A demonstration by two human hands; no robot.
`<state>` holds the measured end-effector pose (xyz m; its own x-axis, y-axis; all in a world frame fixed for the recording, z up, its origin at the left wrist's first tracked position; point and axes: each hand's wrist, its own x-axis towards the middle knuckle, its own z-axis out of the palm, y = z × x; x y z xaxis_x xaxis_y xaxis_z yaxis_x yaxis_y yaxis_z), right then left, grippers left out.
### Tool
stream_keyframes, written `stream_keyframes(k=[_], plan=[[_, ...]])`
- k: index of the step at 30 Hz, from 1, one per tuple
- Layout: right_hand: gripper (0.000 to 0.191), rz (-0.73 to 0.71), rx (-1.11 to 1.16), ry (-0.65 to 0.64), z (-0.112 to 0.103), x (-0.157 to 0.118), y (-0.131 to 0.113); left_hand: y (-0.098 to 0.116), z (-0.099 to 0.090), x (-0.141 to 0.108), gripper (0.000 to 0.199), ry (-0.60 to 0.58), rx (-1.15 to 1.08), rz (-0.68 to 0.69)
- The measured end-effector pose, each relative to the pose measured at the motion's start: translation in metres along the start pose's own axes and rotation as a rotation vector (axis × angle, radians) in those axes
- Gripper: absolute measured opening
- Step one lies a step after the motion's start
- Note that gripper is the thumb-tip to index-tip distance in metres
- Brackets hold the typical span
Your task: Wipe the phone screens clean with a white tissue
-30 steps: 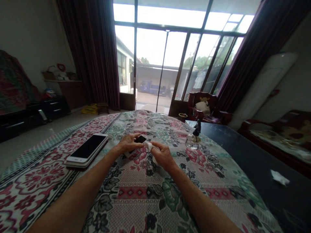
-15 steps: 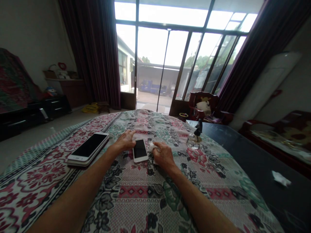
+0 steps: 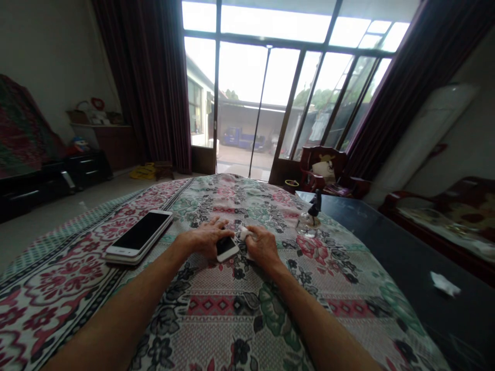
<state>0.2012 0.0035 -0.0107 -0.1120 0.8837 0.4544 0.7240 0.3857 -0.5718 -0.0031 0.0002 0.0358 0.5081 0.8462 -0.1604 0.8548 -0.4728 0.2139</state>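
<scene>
A person's bare forearms reach across a floral cloth (image 3: 216, 322) in a curtained living room, seen from the head-worn camera. The left hand (image 3: 204, 238) lies flat with its fingers spread, its thumb side against a white-framed smartphone (image 3: 227, 249), which sits tilted on the cloth between the two hands. The right hand (image 3: 263, 247) is curled, fingers and thumb pressed together, pinching a white tissue (image 3: 246, 233) whose corner pokes out toward the phone; the hand hides the rest of it, and whether the tissue touches the phone cannot be told. Just left of the hands, a larger phone (image 3: 139, 236) lies face up on a second white device (image 3: 119, 257) (the pair are neatly stacked). Beyond the right hand stands a small glass figurine of a dark bird (image 3: 312, 219), at the cloth's edge. A crumpled paper scrap (image 3: 445, 283) lies on the bare dark tabletop (image 3: 386, 247) to the right. Behind, dark red curtains (image 3: 143, 77) frame a glazed door (image 3: 242, 103), with a blue truck (image 3: 243, 138) parked outside and a carved wooden armchair (image 3: 323, 170) just inside.
</scene>
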Motion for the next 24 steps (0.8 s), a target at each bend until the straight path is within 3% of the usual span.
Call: stream_keyframes(k=[3,6,11,16,24], plan=[[0.031,0.010,0.002,0.003,-0.001,0.000,0.000,-0.001,-0.003,-0.002,0.089,0.005,0.002,-0.020],[0.031,0.019,-0.003,-0.001,-0.001,0.000,-0.001,0.001,-0.005,-0.002,0.091,0.023,-0.063,0.048],[0.030,0.028,0.025,-0.002,-0.002,0.000,-0.002,0.007,-0.008,-0.003,0.063,0.067,-0.128,0.116],[0.024,0.123,0.292,0.023,-0.004,0.001,-0.004,-0.006,-0.017,-0.007,0.058,0.056,-0.389,0.087],[0.029,0.062,0.558,0.092,-0.004,0.002,-0.017,-0.008,-0.026,-0.009,0.041,0.027,-0.628,0.293]])
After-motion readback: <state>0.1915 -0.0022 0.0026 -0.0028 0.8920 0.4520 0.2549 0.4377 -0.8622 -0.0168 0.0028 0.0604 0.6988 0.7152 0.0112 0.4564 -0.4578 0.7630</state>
